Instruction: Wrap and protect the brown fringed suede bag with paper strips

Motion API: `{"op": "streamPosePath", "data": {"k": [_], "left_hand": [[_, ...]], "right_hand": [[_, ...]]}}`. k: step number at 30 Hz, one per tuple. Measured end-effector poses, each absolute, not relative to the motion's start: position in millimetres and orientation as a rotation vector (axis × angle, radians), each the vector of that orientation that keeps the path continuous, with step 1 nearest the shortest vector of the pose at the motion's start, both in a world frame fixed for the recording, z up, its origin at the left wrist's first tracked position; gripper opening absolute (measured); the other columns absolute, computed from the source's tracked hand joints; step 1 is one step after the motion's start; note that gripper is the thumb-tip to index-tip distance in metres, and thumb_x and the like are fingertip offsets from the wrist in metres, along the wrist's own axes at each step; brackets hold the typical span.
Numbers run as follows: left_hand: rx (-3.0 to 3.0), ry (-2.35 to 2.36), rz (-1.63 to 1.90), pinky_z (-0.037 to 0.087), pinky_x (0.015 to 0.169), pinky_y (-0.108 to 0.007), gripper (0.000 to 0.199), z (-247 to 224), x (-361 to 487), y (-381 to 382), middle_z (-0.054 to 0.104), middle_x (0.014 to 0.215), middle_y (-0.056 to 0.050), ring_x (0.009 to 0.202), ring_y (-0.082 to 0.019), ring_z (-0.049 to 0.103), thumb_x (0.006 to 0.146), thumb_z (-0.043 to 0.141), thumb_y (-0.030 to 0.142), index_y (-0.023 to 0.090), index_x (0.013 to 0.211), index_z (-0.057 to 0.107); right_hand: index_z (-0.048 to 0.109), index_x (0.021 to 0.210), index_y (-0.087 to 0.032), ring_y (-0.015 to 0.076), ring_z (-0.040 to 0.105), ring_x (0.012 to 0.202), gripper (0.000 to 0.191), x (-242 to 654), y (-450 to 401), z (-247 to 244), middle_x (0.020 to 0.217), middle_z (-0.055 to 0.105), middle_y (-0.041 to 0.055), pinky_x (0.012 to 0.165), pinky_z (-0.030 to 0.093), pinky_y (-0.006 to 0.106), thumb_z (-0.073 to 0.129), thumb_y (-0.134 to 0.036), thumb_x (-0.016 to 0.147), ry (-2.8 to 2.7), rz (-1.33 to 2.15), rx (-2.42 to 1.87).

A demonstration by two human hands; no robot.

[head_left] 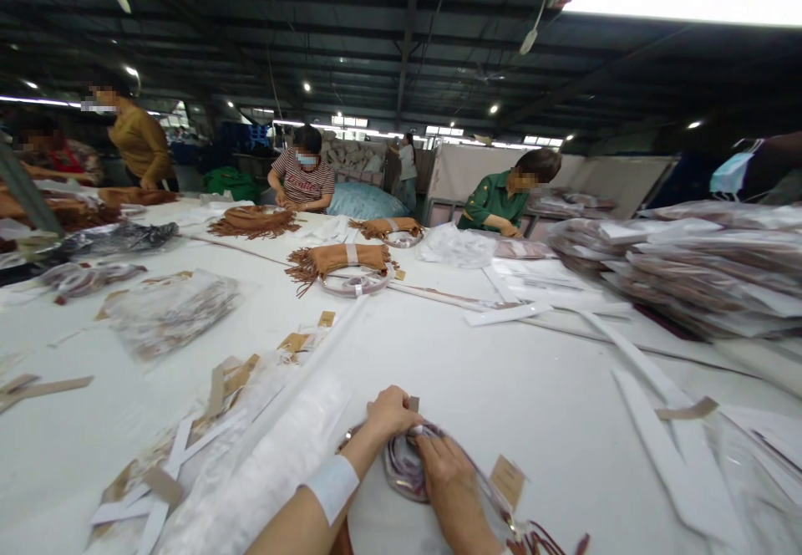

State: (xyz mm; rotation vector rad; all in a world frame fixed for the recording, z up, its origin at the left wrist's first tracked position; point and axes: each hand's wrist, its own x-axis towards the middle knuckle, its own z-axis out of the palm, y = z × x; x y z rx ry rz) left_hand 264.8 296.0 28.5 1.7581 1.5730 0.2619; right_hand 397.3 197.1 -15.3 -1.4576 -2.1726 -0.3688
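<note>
My left hand [389, 413] and my right hand [446, 473] both grip a coiled bundle of thin brown and pale straps [404, 467] on the white table [539, 404], near its front edge. A small white band wraps the coil between my fingers. A brown paper tag [507, 480] hangs from the coil just right of my right hand. A white band sits on my left wrist. Red-brown strap ends trail toward the bottom right.
White paper strips [652, 446] and brown tags [294, 342] lie scattered left and right. Clear bags of straps [169, 308] lie at left. Fringed brown pieces [342, 261] rest mid-table. Bagged stacks [702, 271] rise at right. Several people work at the far side.
</note>
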Motion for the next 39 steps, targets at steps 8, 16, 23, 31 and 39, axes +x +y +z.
{"op": "streamPosePath", "data": {"k": [8,16,23,31,39], "left_hand": [[1.669,1.598,0.288,0.046,0.081,-0.029,0.025,28.0,270.4,297.4,0.073,0.099,-0.003,0.097,-0.022,0.065,0.060,0.076,0.030,0.024,0.085,0.071],[1.709,1.583,0.336,0.045,0.085,-0.030,0.011,24.1,272.5,297.3,0.074,0.089,-0.002,0.092,-0.021,0.066,0.067,0.067,0.021,0.024,0.077,0.072],[1.787,1.505,0.358,0.044,0.082,-0.027,0.013,19.5,268.7,297.9,0.073,0.086,0.001,0.088,-0.019,0.065,0.065,0.069,0.025,0.024,0.078,0.072],[1.834,1.428,0.341,0.044,0.084,-0.030,0.014,23.2,265.5,297.6,0.073,0.087,0.002,0.090,-0.020,0.065,0.065,0.068,0.025,0.026,0.079,0.071],[1.782,1.277,0.366,0.048,0.071,-0.025,0.024,16.7,255.3,301.3,0.073,0.081,0.002,0.078,-0.017,0.065,0.066,0.063,0.021,0.024,0.088,0.073]], "right_hand": [[0.060,0.093,-0.020,0.0200,0.058,0.075,0.021,389.5,202.0,-3.0,0.081,0.060,0.0050,0.068,0.048,0.032,0.039,-0.014,0.093,-1.972,-0.207,-1.547],[0.060,0.080,-0.019,0.0214,0.059,0.075,0.025,398.3,228.7,8.9,0.077,0.065,0.0055,0.075,0.041,0.034,0.039,-0.018,0.094,-2.094,-0.007,-1.695],[0.060,0.078,-0.020,0.0184,0.060,0.068,0.029,405.0,231.8,16.5,0.072,0.067,0.0033,0.066,0.039,0.028,0.037,-0.025,0.095,-2.123,0.142,-1.678],[0.064,0.080,-0.020,0.0199,0.063,0.069,0.039,408.4,230.5,17.8,0.072,0.069,0.0054,0.066,0.043,0.029,0.030,-0.034,0.095,-2.071,0.303,-1.657],[0.069,0.085,-0.020,0.0214,0.065,0.069,0.042,407.1,236.2,23.6,0.079,0.072,0.0087,0.067,0.046,0.031,0.033,-0.039,0.093,-2.024,0.366,-1.642]]}}
